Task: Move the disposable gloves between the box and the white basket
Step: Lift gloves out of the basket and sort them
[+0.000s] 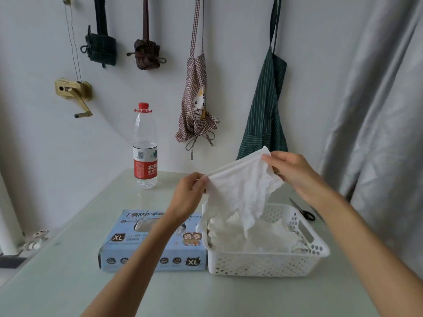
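Holding one white glove stretched above the basket, left hand and right hand pinch its edges; basket looks well filled, box to its left contents unclear, direction undetermined.

Soft, even daylight fills the room with only faint shadows, the pale green glass counter shines a little, the picture looks slightly fuzzy, and the wide lens bends the grey curtain at the edge.
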A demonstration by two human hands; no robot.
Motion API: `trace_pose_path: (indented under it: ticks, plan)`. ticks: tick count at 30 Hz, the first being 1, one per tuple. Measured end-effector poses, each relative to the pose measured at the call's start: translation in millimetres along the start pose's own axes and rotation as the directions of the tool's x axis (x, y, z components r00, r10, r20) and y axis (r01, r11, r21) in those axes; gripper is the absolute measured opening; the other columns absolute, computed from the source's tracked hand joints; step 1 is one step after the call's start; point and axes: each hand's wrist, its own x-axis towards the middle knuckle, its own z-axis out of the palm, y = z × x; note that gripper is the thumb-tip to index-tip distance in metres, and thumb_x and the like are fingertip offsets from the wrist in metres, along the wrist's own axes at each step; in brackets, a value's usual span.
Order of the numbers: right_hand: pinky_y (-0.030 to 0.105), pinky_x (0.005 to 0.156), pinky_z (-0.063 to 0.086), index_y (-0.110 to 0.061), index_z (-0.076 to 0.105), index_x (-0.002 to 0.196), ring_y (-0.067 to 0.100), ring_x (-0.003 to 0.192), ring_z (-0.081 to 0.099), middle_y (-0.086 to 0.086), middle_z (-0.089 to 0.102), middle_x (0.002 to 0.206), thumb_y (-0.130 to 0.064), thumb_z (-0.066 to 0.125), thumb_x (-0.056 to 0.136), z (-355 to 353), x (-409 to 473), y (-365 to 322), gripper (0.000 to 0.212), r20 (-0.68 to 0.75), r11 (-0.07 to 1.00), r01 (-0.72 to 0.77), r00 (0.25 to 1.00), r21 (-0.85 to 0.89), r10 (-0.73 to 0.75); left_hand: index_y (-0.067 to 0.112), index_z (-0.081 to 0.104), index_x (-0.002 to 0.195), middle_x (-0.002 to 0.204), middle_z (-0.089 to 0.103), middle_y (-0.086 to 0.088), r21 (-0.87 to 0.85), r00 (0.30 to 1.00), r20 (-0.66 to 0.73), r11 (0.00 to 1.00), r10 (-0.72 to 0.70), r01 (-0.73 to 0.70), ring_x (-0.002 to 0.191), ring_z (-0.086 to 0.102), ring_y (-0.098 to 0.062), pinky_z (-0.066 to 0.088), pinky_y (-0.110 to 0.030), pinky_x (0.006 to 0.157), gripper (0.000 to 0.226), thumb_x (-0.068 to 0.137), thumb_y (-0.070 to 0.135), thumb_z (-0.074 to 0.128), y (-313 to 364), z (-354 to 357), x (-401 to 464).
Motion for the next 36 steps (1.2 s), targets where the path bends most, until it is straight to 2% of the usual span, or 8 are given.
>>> trace_pose_path:
  ticks: [4,8,11,15,18,24,31,36]
  plan:
    - [0.016,0.049,0.03,-0.006,0.053,0.075,0.004,0.05,0.036,-0.006,0.041,0.058,-0.02,0.051,0.096,41.2,-24.0,-0.8,0.025,-0.291,0.95,0.261,0.908,-0.171,-0.302,0.016,0.062,0.092,0.082,0.067,0.002,0.069,0.974,-0.185,0.99,0.131,-0.12,0.08,0.064,-0.016,0.054,-0.043,0.078,0.023,0.097,0.032,0.046,3.6,-9.2,-16.5]
    - [0.015,0.041,0.023,-0.005,0.051,0.079,0.007,0.042,0.029,-0.01,0.033,0.044,-0.019,0.048,0.099,57.5,-42.4,-8.9,0.024,-0.41,0.893,0.443,0.803,-0.077,-0.433,0.021,0.063,0.098,0.081,0.066,0.012,0.261,0.89,-0.282,0.921,0.359,-0.289,0.069,0.061,-0.01,0.051,-0.029,0.059,0.018,0.097,0.031,0.048,23.5,-32.7,-26.9]
    - [0.016,0.039,0.019,-0.004,0.05,0.078,0.008,0.04,0.025,-0.009,0.03,0.044,-0.019,0.048,0.099,50.3,-39.7,17.3,0.026,-0.394,0.927,0.374,0.852,-0.005,-0.345,0.021,0.062,0.102,0.079,0.067,0.005,0.383,0.881,-0.217,0.867,0.421,-0.32,0.063,0.062,-0.015,0.05,-0.029,0.054,0.018,0.096,0.032,0.049,16.8,-31.9,-14.2]
    - [0.02,0.044,0.028,-0.016,0.046,0.074,0.009,0.041,0.04,-0.008,0.042,0.038,-0.023,0.049,0.097,33.5,-23.9,89.0,0.024,-0.358,0.958,0.079,0.917,-0.276,-0.178,0.025,0.061,0.109,0.083,0.072,-0.001,0.561,0.953,0.092,0.775,0.289,-0.289,0.067,0.066,-0.019,0.052,-0.031,0.063,0.021,0.097,0.034,0.046,-22.8,6.6,9.0]
    - [0.031,0.053,0.032,-0.009,0.056,0.088,0.026,0.063,0.054,-0.002,0.052,0.058,-0.027,0.045,0.097,19.2,-14.7,131.2,0.023,-0.319,0.859,-0.076,0.942,-0.507,-0.104,0.028,0.06,0.114,0.101,0.072,0.002,0.675,0.952,0.261,0.676,0.158,-0.297,0.082,0.066,-0.02,0.046,-0.027,0.066,0.025,0.098,0.038,0.043,-48.3,37.3,24.6]
    - [0.033,0.068,0.038,-0.013,0.055,0.118,0.032,0.102,0.06,0.012,0.066,0.108,-0.029,0.038,0.101,-4.7,-7.5,150.1,0.029,-0.228,0.552,-0.139,0.969,-0.822,-0.095,0.026,0.057,0.116,0.105,0.07,0.002,0.753,0.876,0.449,0.455,0.173,-0.476,0.092,0.063,-0.026,0.039,-0.03,0.065,0.032,0.1,0.042,0.035,-61.5,70.2,46.2]
    - [0.027,0.066,0.037,-0.012,0.051,0.115,0.022,0.095,0.065,0.004,0.067,0.105,-0.009,0.044,0.096,-8.5,1.3,155.2,0.02,-0.092,0.128,-0.085,0.995,-0.988,-0.045,0.019,0.052,0.115,0.103,0.067,-0.005,0.79,0.83,0.541,0.257,0.136,-0.557,0.088,0.062,-0.032,0.039,-0.033,0.066,0.035,0.102,0.039,0.026,-62.4,92.7,49.5]
    - [0.027,0.064,0.033,-0.014,0.05,0.114,0.02,0.095,0.063,0.0,0.065,0.103,-0.017,0.05,0.095,-7.6,4.1,155.7,0.018,-0.016,0.091,-0.013,1.0,-0.996,-0.026,0.022,0.049,0.124,0.122,0.058,0.002,0.803,0.823,0.526,0.193,0.215,-0.564,0.11,0.052,-0.019,0.038,-0.03,0.084,0.035,0.097,0.042,0.045,-56.1,97.6,45.2]
